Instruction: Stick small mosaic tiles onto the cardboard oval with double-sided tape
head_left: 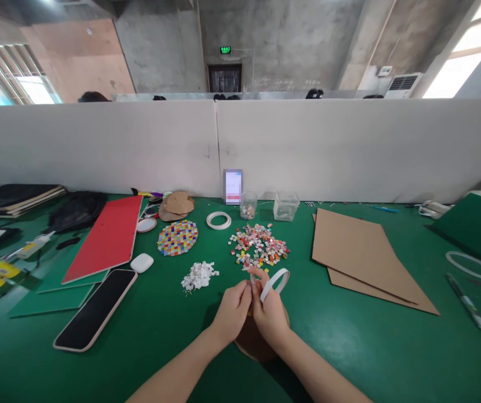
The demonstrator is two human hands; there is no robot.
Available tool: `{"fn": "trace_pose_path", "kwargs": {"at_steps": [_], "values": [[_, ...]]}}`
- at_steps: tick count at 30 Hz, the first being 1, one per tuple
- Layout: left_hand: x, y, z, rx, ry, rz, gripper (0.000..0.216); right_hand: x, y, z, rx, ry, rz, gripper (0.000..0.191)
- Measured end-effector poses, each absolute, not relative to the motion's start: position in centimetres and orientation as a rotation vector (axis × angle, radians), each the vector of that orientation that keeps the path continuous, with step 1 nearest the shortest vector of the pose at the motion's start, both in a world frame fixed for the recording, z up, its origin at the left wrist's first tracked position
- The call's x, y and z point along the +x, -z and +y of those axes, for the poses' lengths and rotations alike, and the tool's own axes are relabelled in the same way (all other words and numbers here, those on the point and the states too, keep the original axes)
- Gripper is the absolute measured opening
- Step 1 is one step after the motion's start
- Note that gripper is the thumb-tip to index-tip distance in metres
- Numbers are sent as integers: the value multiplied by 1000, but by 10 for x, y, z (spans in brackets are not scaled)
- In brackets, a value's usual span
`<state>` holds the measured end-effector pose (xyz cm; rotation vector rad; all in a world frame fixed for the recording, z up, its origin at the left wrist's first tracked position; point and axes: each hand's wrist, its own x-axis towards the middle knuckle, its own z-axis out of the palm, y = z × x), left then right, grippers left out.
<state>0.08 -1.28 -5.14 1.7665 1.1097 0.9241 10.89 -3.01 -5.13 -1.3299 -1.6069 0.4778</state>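
Disc [257, 344], brown and pale-edged, shows partly hidden beneath a person's joined hands above the near side of a green table [328, 347]. The right hand [272, 319] grips a glossy white strip [272, 282], curled into a loop; the left hand [232, 310] is pinched narrow, its fingertips too hidden to tell what they hold. Beyond lie white chips [199, 276], scattered multicoloured tiles [261, 246] and a round mosaic [178, 238]. A white partition [307, 145] fronts a concrete wall [282, 39] with a lit exit sign [225, 50].
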Motion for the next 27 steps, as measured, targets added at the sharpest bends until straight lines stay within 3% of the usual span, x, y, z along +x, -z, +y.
{"fn": "trace_pose_path", "kwargs": {"at_steps": [7, 15, 21, 27], "values": [[-2, 51, -12, 1803, -930, 1138, 33, 110, 54, -31, -1377, -552, -1609, 31], [-8, 40, -11, 1788, -989, 1136, 32, 101, 45, -36, -1118, -1071, -1135, 24], [-13, 26, -10, 1779, -973, 1104, 35, 104, 42, -35, -1144, -1351, -948, 48], [-13, 19, -12, 1629, -882, 980, 35, 108, 25, -36, -1107, -1510, -1051, 50]]}}
